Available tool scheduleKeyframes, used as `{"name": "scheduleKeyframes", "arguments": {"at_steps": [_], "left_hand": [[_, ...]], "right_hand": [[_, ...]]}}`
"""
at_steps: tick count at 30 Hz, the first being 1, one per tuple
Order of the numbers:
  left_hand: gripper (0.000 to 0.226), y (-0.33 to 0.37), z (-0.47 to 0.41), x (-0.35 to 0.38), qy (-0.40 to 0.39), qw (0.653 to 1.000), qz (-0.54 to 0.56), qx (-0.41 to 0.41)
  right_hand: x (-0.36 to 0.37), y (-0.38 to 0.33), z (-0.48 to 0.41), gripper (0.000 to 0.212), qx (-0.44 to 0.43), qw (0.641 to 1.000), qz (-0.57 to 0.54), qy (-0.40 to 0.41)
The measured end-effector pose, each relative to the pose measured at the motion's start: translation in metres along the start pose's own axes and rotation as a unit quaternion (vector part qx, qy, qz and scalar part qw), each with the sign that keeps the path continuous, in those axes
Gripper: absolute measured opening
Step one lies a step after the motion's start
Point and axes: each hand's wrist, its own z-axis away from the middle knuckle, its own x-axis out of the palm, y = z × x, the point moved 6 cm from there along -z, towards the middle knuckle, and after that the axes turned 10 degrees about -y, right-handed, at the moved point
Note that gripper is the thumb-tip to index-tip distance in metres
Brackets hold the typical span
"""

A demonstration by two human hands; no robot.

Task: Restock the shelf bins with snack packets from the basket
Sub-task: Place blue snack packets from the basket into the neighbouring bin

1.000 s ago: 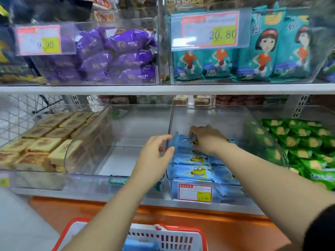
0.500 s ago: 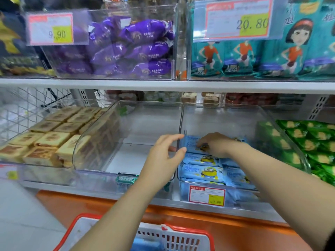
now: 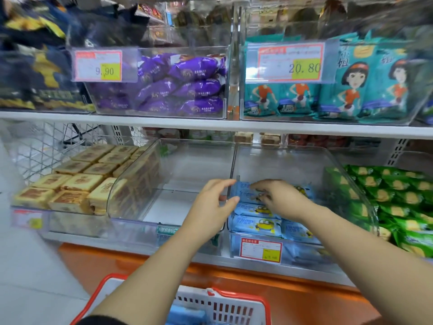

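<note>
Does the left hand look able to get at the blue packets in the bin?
Probably yes: the left hand hovers at the clear divider beside the blue packets, the bin is open on top, and the right hand lies only on the rear ones.

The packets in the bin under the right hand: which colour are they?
Light blue packets with a yellow cartoon figure, head view.
</note>
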Motion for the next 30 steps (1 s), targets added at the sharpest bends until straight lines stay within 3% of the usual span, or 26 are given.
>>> {"name": "scheduleKeyframes", "arguments": {"at_steps": [5, 9, 15, 20, 24, 26, 30], "left_hand": [[0.034, 0.014, 0.027, -0.016, 0.034, 0.996, -0.065, 0.057], [0.027, 0.003, 0.09, -0.02, 0.052, 0.993, -0.091, 0.06], [0.026, -0.085, 0.186, 0.0, 0.026, 0.994, -0.067, -0.076], [0.024, -0.169, 0.237, 0.033, -0.048, 0.968, -0.07, -0.235], [0.031, -0.207, 0.265, 0.078, -0.216, 0.917, -0.145, -0.302], [0.052, -0.221, 0.275, 0.099, -0.285, 0.881, -0.204, -0.317], [0.076, -0.238, 0.29, 0.127, -0.347, 0.834, -0.253, -0.345]], "right_hand": [[-0.031, -0.059, 0.088, 0.022, -0.14, 0.967, -0.055, 0.207], [0.006, -0.096, 0.138, 0.017, -0.217, 0.949, -0.082, 0.213], [0.113, -0.124, 0.143, 0.016, -0.217, 0.971, -0.073, 0.071], [0.192, -0.119, 0.13, 0.023, -0.142, 0.985, -0.047, -0.083], [0.253, -0.097, 0.126, 0.029, -0.086, 0.972, -0.01, -0.218], [0.277, -0.089, 0.126, 0.035, -0.058, 0.954, 0.01, -0.293], [0.312, -0.079, 0.135, 0.038, -0.039, 0.912, 0.028, -0.408]]}}
